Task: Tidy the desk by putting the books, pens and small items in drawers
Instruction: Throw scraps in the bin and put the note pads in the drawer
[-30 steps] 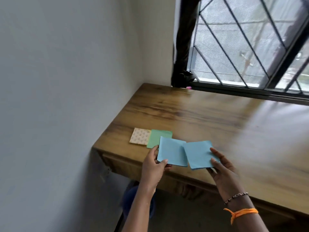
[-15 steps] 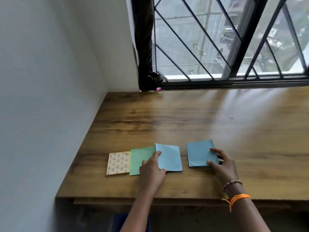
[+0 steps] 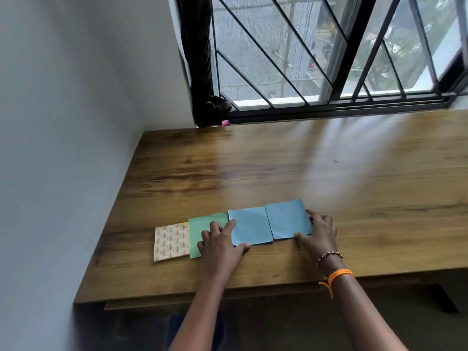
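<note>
While the left hand (image 3: pixel 219 245) lies flat with fingers spread across the green pad (image 3: pixel 202 230) and the left blue pad (image 3: pixel 250 225), thumb at that pad's near edge, the right hand (image 3: pixel 319 233) cups the right blue pad (image 3: pixel 287 219), fingers on its right edge and thumb at its near corner. The four pads sit in a row near the front of the wooden desk (image 3: pixel 278 168), the patterned pad (image 3: pixel 171 241) leftmost. A barred window (image 3: pixel 316 51) runs behind the desk; a wall stands at left.
</note>
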